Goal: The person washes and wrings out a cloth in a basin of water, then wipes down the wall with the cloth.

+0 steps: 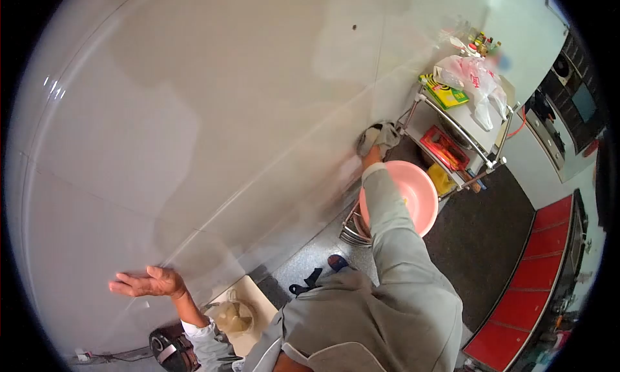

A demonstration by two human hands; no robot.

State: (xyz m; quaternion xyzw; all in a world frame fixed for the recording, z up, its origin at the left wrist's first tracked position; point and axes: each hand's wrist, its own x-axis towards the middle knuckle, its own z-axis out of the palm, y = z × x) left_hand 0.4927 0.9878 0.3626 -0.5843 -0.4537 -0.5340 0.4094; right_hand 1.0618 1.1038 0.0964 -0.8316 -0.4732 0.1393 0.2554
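My left hand (150, 283) is against the pale wall (258, 113) at the lower left, fingers spread, with nothing in it. Stretched out beyond the pink basin (423, 201), my right arm ends at the wall's lower part, where my right hand (372, 155) holds a grey cloth (389, 137) against the surface. The cloth partly hides its fingers. Under my forearm, the basin rests on a metal-legged stool (354, 230).
A metal rack (475, 130) holds a plastic bag (475, 81), a yellow-green box (444, 92) and a red tray (444, 148). Red cabinets (531, 275) line the right side. A bag-filled bowl (234, 316) stands on a light surface at the bottom, beside a dark appliance (173, 349).
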